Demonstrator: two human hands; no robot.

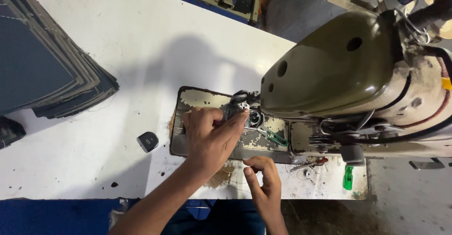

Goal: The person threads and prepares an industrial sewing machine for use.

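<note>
**Fiddling at the needle end of an old sewing machine**

Working under the olive machine head (329, 70), the left hand (212, 138) has its fingers curled shut around the presser foot area (240, 109), at 12 o'clock from the right hand (263, 183). Right fingers are loosely pinched; can't tell on what. Go slow and keep that wrist braced on the tabletop (141, 51).

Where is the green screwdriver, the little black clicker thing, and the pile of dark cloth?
green screwdriver (348, 177), head view, on its handle.
black clicker (148, 141), head view, on its top face.
pile of dark cloth (42, 65), head view, on the top sheet.
</note>
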